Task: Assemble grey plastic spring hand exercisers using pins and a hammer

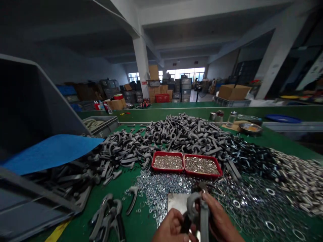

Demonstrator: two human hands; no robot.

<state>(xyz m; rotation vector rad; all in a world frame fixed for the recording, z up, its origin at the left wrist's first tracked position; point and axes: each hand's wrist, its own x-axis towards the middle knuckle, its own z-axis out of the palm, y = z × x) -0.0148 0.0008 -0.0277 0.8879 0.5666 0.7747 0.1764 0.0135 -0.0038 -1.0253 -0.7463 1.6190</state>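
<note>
Fingers [175, 215] of our left hand [169, 228] curl snugly around the dark lower part of a grey hooked piece [192, 203], and our right hand [219, 216] pinches its straight grey side near the top. Both grips are closed on it, with little gap; whether our right fingertips also hold something small, we cannot tell. We have the piece above the green table [141, 223], in front of a metal plate [175, 200]. Just beyond lie loose washers [157, 193] and two red trays [168, 170] of small metal parts, side by side. Behind them we see a large heap of grey pieces [181, 131]; to our left, a small cluster [108, 218] lies near one single piece [133, 198].
</note>
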